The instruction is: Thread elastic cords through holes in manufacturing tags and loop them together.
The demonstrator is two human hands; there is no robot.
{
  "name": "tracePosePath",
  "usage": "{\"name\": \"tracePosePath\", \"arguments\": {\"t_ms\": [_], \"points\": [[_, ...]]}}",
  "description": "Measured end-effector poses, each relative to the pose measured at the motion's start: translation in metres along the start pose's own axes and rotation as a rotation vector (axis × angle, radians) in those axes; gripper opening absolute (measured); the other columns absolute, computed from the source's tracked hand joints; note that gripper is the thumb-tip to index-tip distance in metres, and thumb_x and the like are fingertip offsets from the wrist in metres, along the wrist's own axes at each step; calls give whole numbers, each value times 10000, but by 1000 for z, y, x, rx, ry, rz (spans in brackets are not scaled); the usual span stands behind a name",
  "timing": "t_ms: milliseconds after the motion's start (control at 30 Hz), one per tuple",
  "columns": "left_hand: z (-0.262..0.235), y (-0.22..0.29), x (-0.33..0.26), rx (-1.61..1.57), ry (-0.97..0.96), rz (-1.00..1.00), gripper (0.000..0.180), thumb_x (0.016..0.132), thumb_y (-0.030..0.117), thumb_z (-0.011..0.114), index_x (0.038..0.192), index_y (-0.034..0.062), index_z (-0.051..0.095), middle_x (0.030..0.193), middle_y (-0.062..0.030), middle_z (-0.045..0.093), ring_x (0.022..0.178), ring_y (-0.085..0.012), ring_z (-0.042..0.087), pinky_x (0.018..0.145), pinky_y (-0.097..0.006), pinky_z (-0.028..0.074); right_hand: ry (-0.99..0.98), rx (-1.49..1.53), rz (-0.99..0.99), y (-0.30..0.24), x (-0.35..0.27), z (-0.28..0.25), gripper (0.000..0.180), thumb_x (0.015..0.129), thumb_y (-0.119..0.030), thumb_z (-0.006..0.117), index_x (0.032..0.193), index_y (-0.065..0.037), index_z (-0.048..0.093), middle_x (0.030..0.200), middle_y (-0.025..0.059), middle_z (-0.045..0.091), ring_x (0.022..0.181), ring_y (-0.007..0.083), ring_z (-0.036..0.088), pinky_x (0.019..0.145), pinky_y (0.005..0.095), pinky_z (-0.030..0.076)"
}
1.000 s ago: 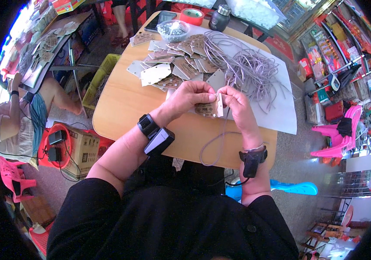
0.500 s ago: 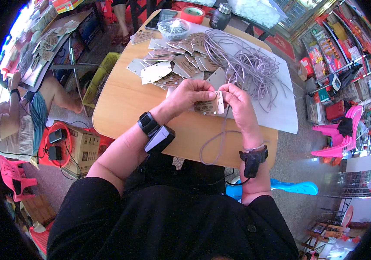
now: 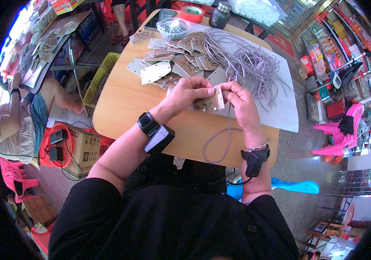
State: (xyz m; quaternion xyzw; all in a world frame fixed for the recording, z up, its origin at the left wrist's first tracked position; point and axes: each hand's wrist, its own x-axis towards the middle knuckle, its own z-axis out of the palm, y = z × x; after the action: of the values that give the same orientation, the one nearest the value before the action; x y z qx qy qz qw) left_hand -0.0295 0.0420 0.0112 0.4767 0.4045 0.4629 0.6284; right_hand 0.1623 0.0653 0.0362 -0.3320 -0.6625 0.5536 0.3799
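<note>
Above the table's near part, my left hand pinches a small brown printed card with small pale dots along its lower edge and a whitish strip at its right side. My right hand has thumb and fingers closed at that right side, on a thin grey-purple cord. The cord hangs below in a loose loop. Its end between the fingertips is hidden. Just beyond my hands lies a heap of similar brown and white cards, and a tangled bundle of cords is at its right.
On the wooden table lies a white sheet. A clear bowl of small metal pieces, a roll of tape, a phone and a dark bottle stand at the far edge. Another person sits at a table on the left.
Both hands stay at the card, which has risen and tilted very slightly. My right hand has shifted a little right, and the hanging cord loop has swung right with it.
</note>
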Motion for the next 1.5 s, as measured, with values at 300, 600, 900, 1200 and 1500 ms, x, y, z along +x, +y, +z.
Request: {"name": "tracePosePath", "arguments": {"t_ms": [300, 600, 900, 1200, 1500], "points": [[2, -8, 3, 153, 32, 60, 173, 848, 181, 671, 939, 40, 629, 800, 30, 611, 736, -48, 546, 667, -215, 453, 21, -201, -6, -8, -4, 8, 154, 905, -89, 553, 1018, -32, 640, 831, -48, 573, 731, 47, 524, 689, 223, 447], [7, -7, -2, 393, -45, 185, 211, 829, 109, 654, 1023, 29, 672, 865, 23, 640, 784, -55, 558, 728, -217, 461, 390, -50, -253, -54, -24, -5, 66, 860, -93, 618, 886, -34, 633, 785, 1, 601, 682, 82, 539, 619, 223, 434], [20, 10, -15, 652, -278, 104, 193, 810, 110, 659, 987, 37, 687, 835, -25, 676, 744, -72, 589, 680, -238, 485, 823, -236, 171, 5, -137, -73, 117, 827, -129, 648, 863, -19, 656, 706, 10, 628, 590, 73, 536, 540, 218, 426], [35, 9, -24, 842, -508, 71, 231, 786, 180, 636, 989, 88, 693, 798, -71, 683, 685, -149, 635, 647, -296, 517, 804, -729, 158, 35, -149, -77, 193, 789, -139, 666, 953, -38, 678, 830, 120, 684, 724, 183, 655, 670, 300, 503], [43, 21, -34, 843, -601, -63, 216, 832, 174, 626, 961, 7, 673, 695, -28, 660, 620, -104, 606, 578, -265, 509, 640, -792, 149, 18, -123, -61, 239, 806, -161, 644, 1009, -36, 666, 937, 152, 672, 809, 251, 660, 710, 334, 503]]}}
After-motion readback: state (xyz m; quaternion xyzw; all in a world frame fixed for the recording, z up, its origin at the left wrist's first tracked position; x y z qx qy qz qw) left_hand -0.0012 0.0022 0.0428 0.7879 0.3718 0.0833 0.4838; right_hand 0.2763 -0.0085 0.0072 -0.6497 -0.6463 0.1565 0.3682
